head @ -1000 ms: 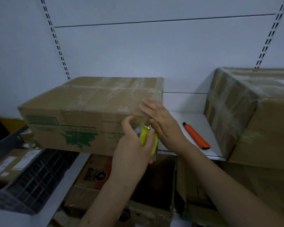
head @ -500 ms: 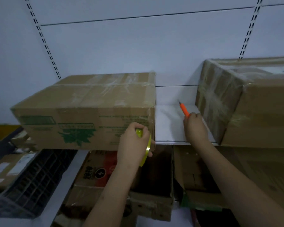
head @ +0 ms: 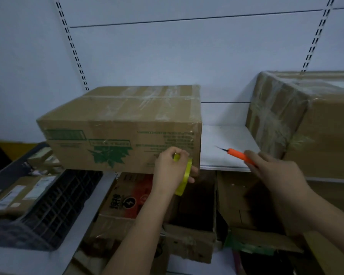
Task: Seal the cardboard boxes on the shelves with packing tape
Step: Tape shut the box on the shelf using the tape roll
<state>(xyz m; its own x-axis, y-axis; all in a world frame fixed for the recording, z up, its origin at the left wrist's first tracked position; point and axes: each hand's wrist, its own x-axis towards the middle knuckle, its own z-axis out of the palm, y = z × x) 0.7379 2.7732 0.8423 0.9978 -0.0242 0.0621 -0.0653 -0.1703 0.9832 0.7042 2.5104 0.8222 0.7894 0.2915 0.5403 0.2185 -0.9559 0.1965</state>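
Two cardboard boxes are seen on the white shelf (head: 222,147). The left box (head: 119,128) is fully in view, with clear tape across its top and down its right edge, green upside-down print and a leaf graphic on the front; the small text is too blurred to be read. The right box (head: 298,120) is wrapped in crinkled clear tape and is cut off by the frame's right edge.

A yellow tape roll (head: 184,176) is gripped by the left hand (head: 171,169), fingers curled round it, and is held against the lower right front corner of the left box. Most of the roll is hidden behind the hand; whether a strip is drawn out onto the box cannot be told.

An orange utility knife (head: 237,154) is pinched by the right hand (head: 276,173) above the bare shelf between the boxes, dark blade tip pointed left. The back end of the handle is covered by the fingers, and both hand and knife are motion-blurred.

Below the shelf, open worn cartons (head: 189,241) are seen in shadow, their contents not made out; one carries a red and black label (head: 133,195). A black plastic crate (head: 52,207) and flat parcels (head: 16,195) at lower left are partly cropped.
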